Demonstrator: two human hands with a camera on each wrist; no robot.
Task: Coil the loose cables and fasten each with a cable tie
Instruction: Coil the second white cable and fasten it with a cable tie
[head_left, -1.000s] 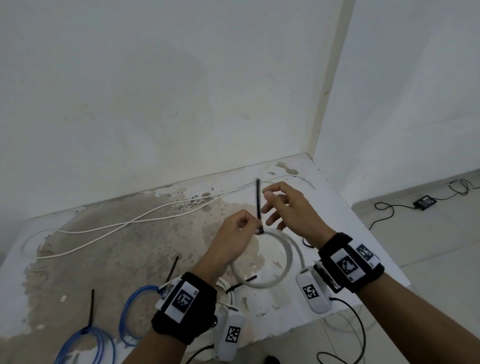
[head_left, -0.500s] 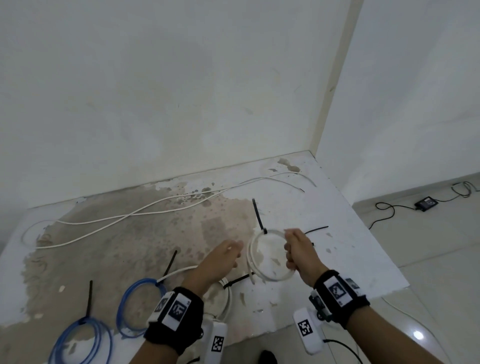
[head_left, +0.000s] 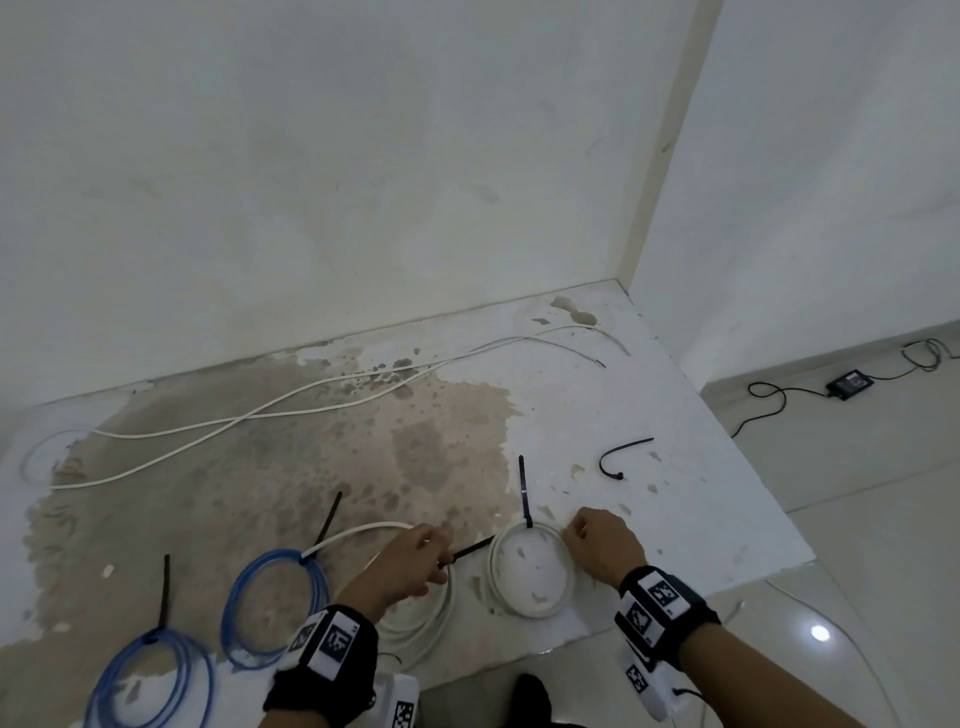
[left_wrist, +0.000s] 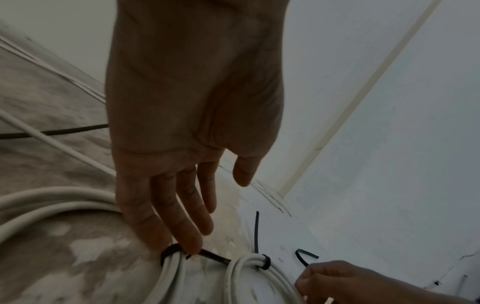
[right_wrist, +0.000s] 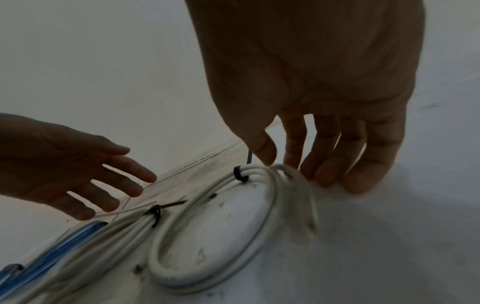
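Observation:
A small white cable coil (head_left: 535, 614) (right_wrist: 270, 197) lies flat near the table's front edge, bound at its far side by a black cable tie (head_left: 523, 493) (right_wrist: 240, 173) whose tail points away from me. My right hand (head_left: 597, 543) (right_wrist: 298, 164) hangs over the coil's right rim, fingers pointing down and fingertips touching the strands. My left hand (head_left: 410, 558) (left_wrist: 207, 205) is open, its straight fingers touching the tie (left_wrist: 168, 252) of a second white coil (head_left: 436, 618) just to the left.
Two tied blue coils (head_left: 317, 577) (head_left: 205, 680) lie at the front left. Long loose white cables (head_left: 291, 410) run across the back of the stained table. A spare black tie (head_left: 623, 447) lies right of the hands. The table's right edge (head_left: 753, 519) drops to the floor.
Both hands came down from mid-air and laid the tied white coil on the table. The right hand's grip on the rim has loosened, and the left hand moved onto the neighbouring coil.

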